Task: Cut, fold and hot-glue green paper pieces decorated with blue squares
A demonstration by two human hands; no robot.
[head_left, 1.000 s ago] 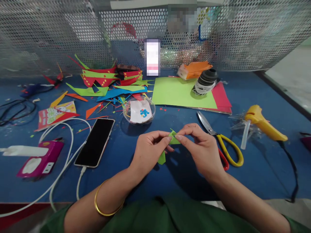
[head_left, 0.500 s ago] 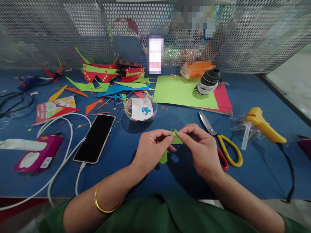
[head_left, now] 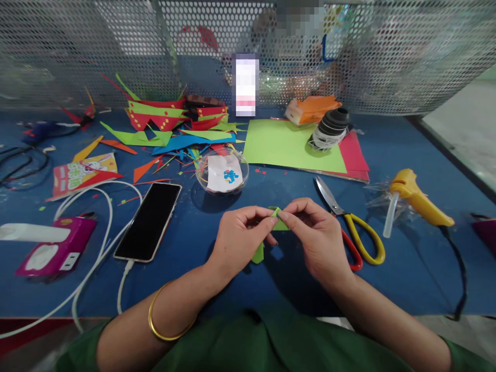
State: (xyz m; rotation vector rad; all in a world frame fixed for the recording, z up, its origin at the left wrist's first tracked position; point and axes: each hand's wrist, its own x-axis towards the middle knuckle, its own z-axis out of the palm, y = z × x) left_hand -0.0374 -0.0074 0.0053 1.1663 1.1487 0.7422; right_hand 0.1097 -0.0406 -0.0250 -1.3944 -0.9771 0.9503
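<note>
Between both hands is a small folded piece of green paper (head_left: 281, 225), pinched at its top corner. My left hand (head_left: 242, 237) grips it with thumb and forefinger, and one end of the green piece hangs out below its fingers. My right hand (head_left: 320, 237) pinches the same piece from the other side, thumb tip close to the left thumb. The fingers hide much of the paper. Scissors (head_left: 344, 213) with red and yellow handles lie just right of my right hand. Beyond the hands sits a clear round container (head_left: 243, 178) with a white slip and blue paper bits on it.
A charging phone (head_left: 149, 222) and a purple box (head_left: 83, 232) lie left. A yellow glue gun (head_left: 424, 199) rests right. Behind are green paper sheets (head_left: 277, 144), a dark bottle (head_left: 331, 126), and red-green paper masks (head_left: 155, 116) among scraps. A perforated metal screen (head_left: 209, 20) bounds the back.
The view has shifted slightly. Both hands keep their pinch on the green paper, whose top edge shows a little more flatly between the fingertips.
</note>
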